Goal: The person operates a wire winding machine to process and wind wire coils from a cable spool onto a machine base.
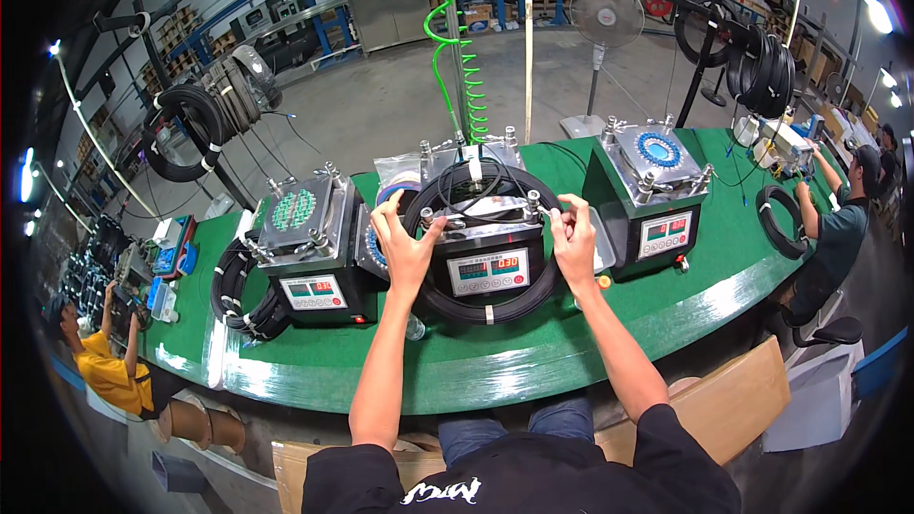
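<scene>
A coil of black cable (490, 311) stands tilted around the front of the middle machine (455, 287), a metal-topped box with a red-digit display. My left hand (404, 243) is closed on the coil's upper left side, thumb inside the ring and fingers outside. At the coil's right side my right hand (575, 246) is closed, its thumb and fingers curled at the cable; a small pale tip shows by the thumb, too small to name. A white tie (489, 314) binds the coil at its bottom.
Similar machines stand left (314, 290) and right (657, 228) on the green table (457, 390). More black coils (233, 290) lie by the left one. A green spiral hose (438, 24) hangs behind. Co-workers in yellow (124, 376) and dark clothing (843, 238) sit at either end.
</scene>
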